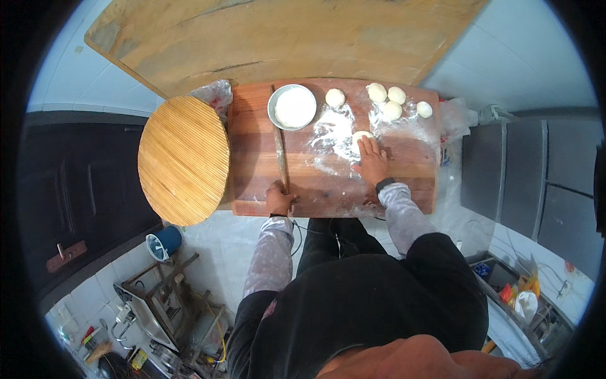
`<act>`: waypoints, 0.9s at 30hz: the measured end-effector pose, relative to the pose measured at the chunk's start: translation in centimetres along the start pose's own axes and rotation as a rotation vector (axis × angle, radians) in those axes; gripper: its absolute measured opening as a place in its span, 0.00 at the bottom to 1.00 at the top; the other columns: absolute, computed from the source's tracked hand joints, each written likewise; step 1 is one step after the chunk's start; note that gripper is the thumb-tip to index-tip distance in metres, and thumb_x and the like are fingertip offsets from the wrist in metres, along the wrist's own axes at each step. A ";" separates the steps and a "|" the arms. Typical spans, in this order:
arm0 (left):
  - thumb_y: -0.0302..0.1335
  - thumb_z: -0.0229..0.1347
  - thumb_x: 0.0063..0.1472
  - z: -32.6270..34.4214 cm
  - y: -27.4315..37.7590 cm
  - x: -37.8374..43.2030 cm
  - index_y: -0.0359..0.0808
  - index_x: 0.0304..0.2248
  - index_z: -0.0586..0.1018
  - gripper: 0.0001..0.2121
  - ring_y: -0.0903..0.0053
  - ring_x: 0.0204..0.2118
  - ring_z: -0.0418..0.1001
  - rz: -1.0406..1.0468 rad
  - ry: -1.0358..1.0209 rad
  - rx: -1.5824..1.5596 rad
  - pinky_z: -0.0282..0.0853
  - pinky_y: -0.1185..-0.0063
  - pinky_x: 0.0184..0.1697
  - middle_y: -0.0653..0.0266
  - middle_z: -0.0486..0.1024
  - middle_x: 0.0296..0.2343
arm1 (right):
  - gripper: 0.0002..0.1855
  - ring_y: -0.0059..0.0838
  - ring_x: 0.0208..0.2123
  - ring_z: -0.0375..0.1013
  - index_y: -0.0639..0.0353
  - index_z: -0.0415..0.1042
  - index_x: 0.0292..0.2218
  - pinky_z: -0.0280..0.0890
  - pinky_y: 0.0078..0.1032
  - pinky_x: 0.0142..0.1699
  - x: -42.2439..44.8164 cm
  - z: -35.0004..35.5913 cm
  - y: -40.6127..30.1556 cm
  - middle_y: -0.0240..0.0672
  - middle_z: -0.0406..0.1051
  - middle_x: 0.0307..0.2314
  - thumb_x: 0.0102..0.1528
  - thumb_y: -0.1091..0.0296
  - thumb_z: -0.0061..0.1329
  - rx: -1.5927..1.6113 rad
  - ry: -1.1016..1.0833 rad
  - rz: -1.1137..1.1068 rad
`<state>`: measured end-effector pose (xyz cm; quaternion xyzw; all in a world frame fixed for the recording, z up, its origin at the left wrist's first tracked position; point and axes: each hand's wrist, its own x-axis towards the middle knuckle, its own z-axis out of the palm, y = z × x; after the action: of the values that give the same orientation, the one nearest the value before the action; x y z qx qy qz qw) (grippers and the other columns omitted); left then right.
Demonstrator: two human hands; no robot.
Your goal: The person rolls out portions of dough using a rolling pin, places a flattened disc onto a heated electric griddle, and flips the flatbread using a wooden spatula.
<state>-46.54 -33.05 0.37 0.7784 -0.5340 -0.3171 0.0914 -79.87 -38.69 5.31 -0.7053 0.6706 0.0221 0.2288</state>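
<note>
A wooden rolling pin lies lengthwise on the reddish wooden board, its far end passing beside a metal bowl of flour. At its near end is my left hand; whether the fingers close around the pin is hard to tell. My right hand lies with spread fingers on a flattened round of dough, among scattered flour. Beyond it sit a single dough ball, a group of several dough balls and a smaller one to the right.
A round slatted wooden tray stands left of the board. Behind rises a large wooden panel. Plastic bags are at the right edge. A blue bucket and a metal sink are at lower left; grey cabinets stand right.
</note>
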 end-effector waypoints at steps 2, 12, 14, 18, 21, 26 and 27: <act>0.29 0.74 0.32 0.2 -0.7 0.2 0.34 0.38 0.76 0.30 0.61 0.31 0.76 0.002 0.010 -0.015 0.73 0.68 0.36 0.56 0.77 0.28 | 0.45 0.44 0.65 0.42 0.55 0.50 0.62 0.50 0.56 0.60 0.5 0.5 -0.6 0.36 0.42 0.64 0.49 0.56 0.59 -0.004 -0.001 0.027; 0.26 0.74 0.31 1.2 -0.6 0.8 0.32 0.30 0.75 0.25 0.63 0.29 0.76 0.047 0.040 -0.024 0.72 0.70 0.33 0.56 0.76 0.25 | 0.25 0.53 0.41 0.71 0.71 0.72 0.41 0.66 0.42 0.47 3.1 -2.4 1.2 0.54 0.73 0.36 0.51 0.56 0.55 0.145 0.189 0.065; 0.27 0.74 0.31 1.0 -0.3 1.0 0.34 0.34 0.75 0.27 0.60 0.33 0.74 -0.016 -0.021 -0.065 0.71 0.68 0.37 0.56 0.76 0.28 | 0.23 0.52 0.41 0.71 0.71 0.73 0.39 0.67 0.41 0.46 4.1 -2.4 1.8 0.54 0.73 0.35 0.50 0.57 0.56 0.130 0.145 0.072; 0.28 0.72 0.33 1.2 -1.9 0.7 0.36 0.40 0.74 0.30 0.57 0.39 0.72 -0.013 -0.030 -0.108 0.70 0.66 0.42 0.55 0.76 0.32 | 0.22 0.50 0.44 0.70 0.71 0.72 0.39 0.68 0.40 0.45 6.8 -2.6 0.0 0.57 0.70 0.40 0.49 0.60 0.57 0.084 0.119 -0.013; 0.27 0.70 0.36 1.3 -1.1 0.6 0.36 0.41 0.74 0.29 0.58 0.41 0.71 -0.048 -0.052 -0.004 0.69 0.66 0.43 0.55 0.76 0.34 | 0.23 0.51 0.44 0.69 0.70 0.71 0.40 0.67 0.40 0.45 9.1 -2.2 -1.2 0.56 0.68 0.42 0.47 0.62 0.58 0.070 0.241 -0.110; 0.27 0.68 0.41 0.5 -3.2 -1.2 0.33 0.37 0.75 0.21 0.61 0.28 0.76 -0.014 0.018 -0.240 0.71 0.71 0.32 0.55 0.77 0.26 | 0.20 0.50 0.41 0.70 0.67 0.70 0.39 0.66 0.40 0.45 13.0 -3.8 -4.0 0.52 0.69 0.37 0.46 0.66 0.58 0.105 0.356 -0.255; 0.26 0.67 0.41 0.7 -4.0 -1.8 0.32 0.36 0.75 0.20 0.62 0.27 0.76 -0.032 -0.003 -0.260 0.71 0.72 0.31 0.56 0.77 0.25 | 0.18 0.50 0.40 0.70 0.66 0.70 0.38 0.66 0.40 0.44 13.2 -4.5 -5.0 0.51 0.70 0.35 0.47 0.67 0.57 0.170 0.371 -0.243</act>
<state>-44.22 -29.65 -1.38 0.7681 -0.4759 -0.3861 0.1857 -74.97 -52.68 6.34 -0.7509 0.6109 -0.1924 0.1613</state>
